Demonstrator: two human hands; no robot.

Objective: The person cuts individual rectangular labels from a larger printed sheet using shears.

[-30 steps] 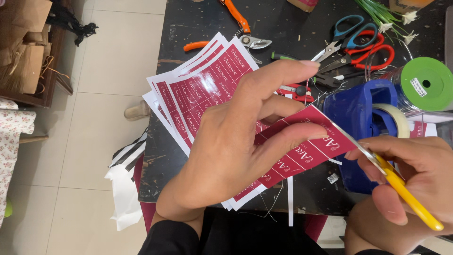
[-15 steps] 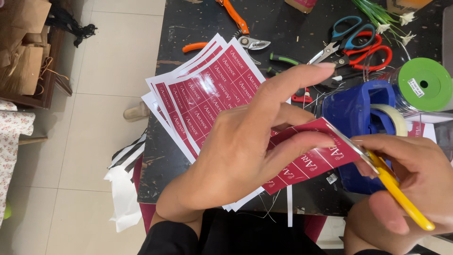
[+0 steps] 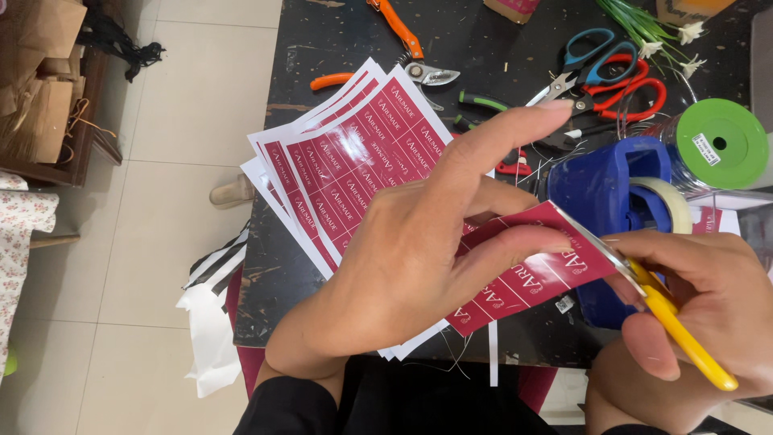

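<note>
Left hand (image 3: 419, 250) pinches the crimson label strip (image 3: 527, 270); right hand (image 3: 700, 314) grips yellow-handled scissors (image 3: 644, 290), blades seemingly biting its edge, beside the blue tape dispenser (image 3: 612, 181).

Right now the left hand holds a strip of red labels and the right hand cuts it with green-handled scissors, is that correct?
Not quite: the scissors in the right hand have yellow handles, not green, as the head view shows. The left hand does hold the strip of red labels.
</note>
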